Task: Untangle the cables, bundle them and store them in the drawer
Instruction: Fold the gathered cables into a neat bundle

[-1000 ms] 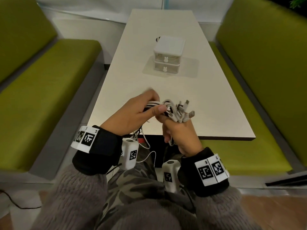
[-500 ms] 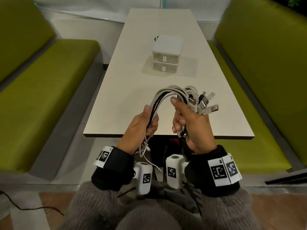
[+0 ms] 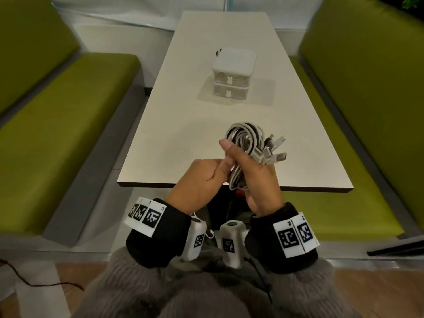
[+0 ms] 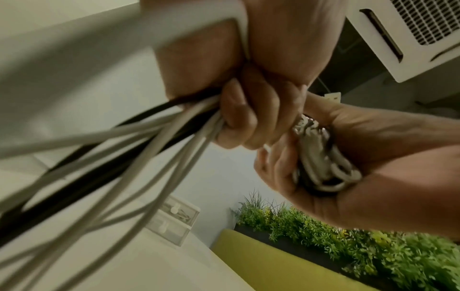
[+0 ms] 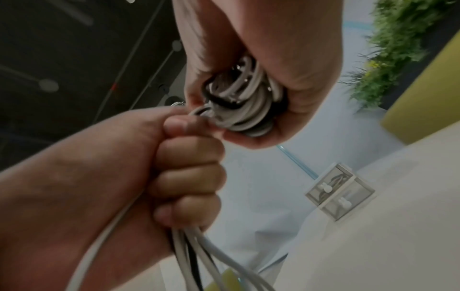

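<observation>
A bundle of white and black cables [image 3: 245,138] is looped into a coil, with several USB plugs [image 3: 276,149] sticking out to the right. My right hand [image 3: 257,177] grips the coil [image 5: 245,104] above the table's near edge. My left hand [image 3: 204,177] is pressed against it from the left, its fingers [image 4: 248,120] curled round the loose cable strands [image 4: 129,157] that trail down toward my lap. The white two-drawer box [image 3: 232,75] stands mid-table with both drawers closed. Its upper drawer [image 5: 328,183] shows cables inside.
The white table [image 3: 183,125] runs away from me between two green benches [image 3: 57,125] [image 3: 367,111]. A black cable [image 3: 27,278] lies on the floor at lower left. A planter with green plants [image 4: 348,242] sits behind the right bench.
The cable arch that spanned my two hands has been folded onto the coil. My left hand has moved right and up until it touches my right hand.
</observation>
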Available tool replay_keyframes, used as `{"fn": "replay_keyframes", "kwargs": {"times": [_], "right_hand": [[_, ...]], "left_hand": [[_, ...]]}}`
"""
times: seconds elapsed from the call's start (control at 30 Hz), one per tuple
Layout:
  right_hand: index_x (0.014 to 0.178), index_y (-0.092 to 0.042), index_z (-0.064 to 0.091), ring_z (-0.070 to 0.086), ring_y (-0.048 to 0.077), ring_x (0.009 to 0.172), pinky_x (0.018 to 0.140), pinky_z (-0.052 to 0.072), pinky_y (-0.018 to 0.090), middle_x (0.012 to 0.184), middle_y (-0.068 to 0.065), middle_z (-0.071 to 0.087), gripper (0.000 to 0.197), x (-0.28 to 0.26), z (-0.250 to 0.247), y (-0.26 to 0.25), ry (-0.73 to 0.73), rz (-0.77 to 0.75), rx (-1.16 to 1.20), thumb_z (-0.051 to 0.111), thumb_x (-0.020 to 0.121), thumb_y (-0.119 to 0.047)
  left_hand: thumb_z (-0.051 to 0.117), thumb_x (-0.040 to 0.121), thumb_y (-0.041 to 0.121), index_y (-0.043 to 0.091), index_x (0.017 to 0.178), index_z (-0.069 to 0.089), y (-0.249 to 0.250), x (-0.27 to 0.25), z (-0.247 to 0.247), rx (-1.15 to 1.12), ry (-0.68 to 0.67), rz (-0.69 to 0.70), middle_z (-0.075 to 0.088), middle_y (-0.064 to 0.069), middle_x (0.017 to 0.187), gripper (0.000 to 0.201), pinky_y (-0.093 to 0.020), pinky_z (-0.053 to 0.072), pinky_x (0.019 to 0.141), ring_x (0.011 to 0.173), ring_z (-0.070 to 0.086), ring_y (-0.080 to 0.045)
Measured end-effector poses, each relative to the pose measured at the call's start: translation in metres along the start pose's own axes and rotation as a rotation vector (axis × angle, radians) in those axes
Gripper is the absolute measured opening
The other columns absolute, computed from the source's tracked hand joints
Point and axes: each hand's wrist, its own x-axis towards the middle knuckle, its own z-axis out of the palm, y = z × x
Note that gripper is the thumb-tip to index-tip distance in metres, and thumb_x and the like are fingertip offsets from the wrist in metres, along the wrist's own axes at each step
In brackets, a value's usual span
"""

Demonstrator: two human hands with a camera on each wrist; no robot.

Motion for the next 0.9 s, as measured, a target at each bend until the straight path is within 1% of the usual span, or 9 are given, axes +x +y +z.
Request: {"fn": "replay_keyframes", "kwargs": {"times": [0.13,0.2,0.27,0.4,0.5,0.6,0.67,0.77,0.9], "right_hand": [[0.100,-0.002,0.071,0.069,0.015,0.097,0.079,0.055,0.030,0.101,0.009,0.074,0.024,-0.001,-0.001,-0.001,-0.029,0.123,-0.021,0.069,0.082,-0.017],[0.091,-0.006,0.071,0.070,0.019,0.094,0.072,0.056,0.031,0.096,0.009,0.074,0.013,-0.002,-0.001,-0.002,-0.071,0.209,0.024,0.066,0.085,-0.016],[0.086,-0.007,0.067,0.071,0.018,0.083,0.062,0.056,0.028,0.081,0.008,0.073,0.007,-0.002,0.000,-0.004,-0.082,0.263,0.115,0.065,0.085,-0.014],[0.070,-0.009,0.058,0.066,0.015,0.067,0.055,0.054,0.026,0.057,0.002,0.058,0.019,-0.003,0.005,-0.006,-0.020,0.166,0.129,0.069,0.078,-0.023],[0.060,-0.011,0.053,0.062,0.010,0.056,0.048,0.052,0.028,0.051,-0.003,0.057,0.031,-0.006,0.009,-0.007,0.015,0.149,0.138,0.063,0.085,-0.026],[0.064,-0.015,0.054,0.056,0.011,0.053,0.052,0.050,0.031,0.050,-0.005,0.053,0.029,-0.003,0.007,-0.011,0.043,0.127,0.277,0.058,0.089,-0.028],[0.073,-0.016,0.053,0.046,0.009,0.051,0.059,0.052,0.030,0.050,-0.005,0.043,0.019,0.003,0.004,-0.011,0.085,0.039,0.323,0.060,0.085,-0.028],[0.071,-0.016,0.048,0.036,0.006,0.043,0.049,0.042,0.022,0.047,-0.008,0.037,0.024,0.007,-0.003,-0.010,0.122,-0.014,0.292,0.060,0.086,-0.031],[0.070,-0.017,0.046,0.034,0.006,0.042,0.045,0.036,0.020,0.048,-0.008,0.034,0.027,0.011,-0.017,-0.020,0.112,-0.088,0.343,0.059,0.078,-0.040]], "left_hand": [[0.030,0.095,0.043,0.024,0.051,0.036,-0.003,0.002,-0.004,0.171,-0.082,0.018,0.037,0.006,0.044,0.049,-0.023,0.030,0.050,0.044,0.037,-0.010],[0.027,0.096,0.047,0.023,0.054,0.037,-0.006,0.003,-0.007,0.238,-0.126,0.019,0.039,0.003,0.049,0.049,-0.035,0.035,0.054,0.047,0.038,-0.014],[0.025,0.093,0.050,0.028,0.056,0.038,-0.007,0.003,-0.007,0.220,-0.123,0.027,0.041,0.004,0.049,0.045,-0.036,0.037,0.054,0.047,0.040,-0.014],[0.031,0.091,0.055,0.025,0.051,0.040,-0.008,0.002,0.003,-0.089,-0.115,-0.062,0.036,0.009,0.043,0.051,-0.028,0.030,0.051,0.042,0.033,-0.009],[0.038,0.091,0.053,0.014,0.056,0.041,-0.009,0.006,-0.001,-0.235,-0.168,-0.110,0.036,0.006,0.049,0.052,-0.022,0.033,0.051,0.047,0.035,-0.012],[0.041,0.093,0.044,0.016,0.067,0.046,-0.020,0.007,-0.010,-0.168,-0.291,-0.013,0.045,0.002,0.057,0.039,-0.020,0.038,0.057,0.054,0.043,-0.010],[0.042,0.090,0.050,0.022,0.071,0.048,-0.030,0.002,-0.006,-0.077,-0.339,-0.006,0.050,0.006,0.062,0.034,-0.021,0.039,0.061,0.058,0.047,-0.006],[0.039,0.091,0.051,0.026,0.073,0.046,-0.044,-0.005,0.004,0.021,-0.318,-0.025,0.051,0.008,0.066,0.031,-0.026,0.039,0.064,0.061,0.048,-0.004],[0.034,0.093,0.050,0.016,0.076,0.045,-0.054,-0.012,0.003,0.007,-0.315,-0.018,0.047,0.005,0.069,0.039,-0.024,0.039,0.065,0.064,0.045,-0.007]]}}
